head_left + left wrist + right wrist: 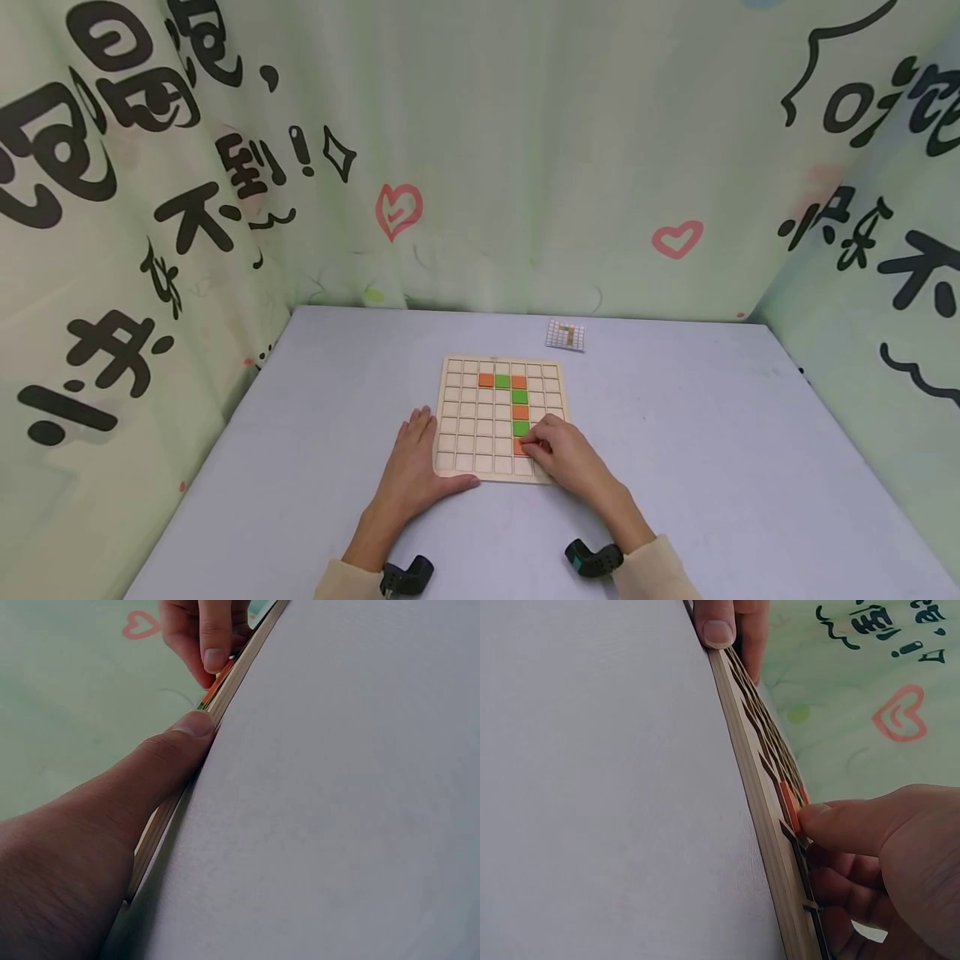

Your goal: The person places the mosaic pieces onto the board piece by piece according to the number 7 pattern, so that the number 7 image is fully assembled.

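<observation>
A pale wooden grid board [466, 409] lies flat on the table. Orange and green square tiles form a bent line on it: a short row near the top, then a column running down toward the near edge. My left hand [411, 467] rests against the board's left side, fingers extended, thumb [169, 746] along its near edge. With bent fingers, my right hand [573, 460] pinches the orange tile [788, 804] at the column's near end. In the right wrist view that tile stands slightly above the grid, and the thumb [840, 823] touches it; the fingertips partly cover it from above.
Behind the board, a small card [557, 335] with a printed grid pattern lies near the table's far edge. The pale table [315, 392] extends on both sides. Curtains [540, 167] with black writing and red hearts hang around it.
</observation>
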`<state>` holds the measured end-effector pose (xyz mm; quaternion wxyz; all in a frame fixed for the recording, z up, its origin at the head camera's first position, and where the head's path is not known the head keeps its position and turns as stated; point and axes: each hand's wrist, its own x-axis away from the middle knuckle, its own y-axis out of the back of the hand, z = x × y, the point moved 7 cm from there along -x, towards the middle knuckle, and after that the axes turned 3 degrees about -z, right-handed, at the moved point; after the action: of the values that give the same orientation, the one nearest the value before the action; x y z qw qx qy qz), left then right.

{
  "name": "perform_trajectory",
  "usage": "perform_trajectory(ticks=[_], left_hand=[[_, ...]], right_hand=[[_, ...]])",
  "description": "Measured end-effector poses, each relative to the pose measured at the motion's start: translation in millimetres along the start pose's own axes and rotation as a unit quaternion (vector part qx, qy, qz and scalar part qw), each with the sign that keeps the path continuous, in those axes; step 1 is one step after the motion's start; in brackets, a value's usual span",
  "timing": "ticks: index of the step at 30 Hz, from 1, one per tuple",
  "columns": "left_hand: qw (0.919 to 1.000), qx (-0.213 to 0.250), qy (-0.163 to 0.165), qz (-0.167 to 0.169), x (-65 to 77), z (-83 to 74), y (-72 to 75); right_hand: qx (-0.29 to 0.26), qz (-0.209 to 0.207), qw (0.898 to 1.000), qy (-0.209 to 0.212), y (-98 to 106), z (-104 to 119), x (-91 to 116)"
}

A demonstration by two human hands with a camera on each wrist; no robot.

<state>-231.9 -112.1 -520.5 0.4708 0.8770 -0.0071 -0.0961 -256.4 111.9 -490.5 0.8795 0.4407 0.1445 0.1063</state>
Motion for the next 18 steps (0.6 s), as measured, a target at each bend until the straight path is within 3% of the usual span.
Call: perform_trajectory(ticks=[18], left_hand=[[0.9999,0.004,0.01,0.005,-1.0,0.2,-1.1]], right_hand=[[-0.015,-0.003,1.0,-0.012,5.5,0.8,1.6]])
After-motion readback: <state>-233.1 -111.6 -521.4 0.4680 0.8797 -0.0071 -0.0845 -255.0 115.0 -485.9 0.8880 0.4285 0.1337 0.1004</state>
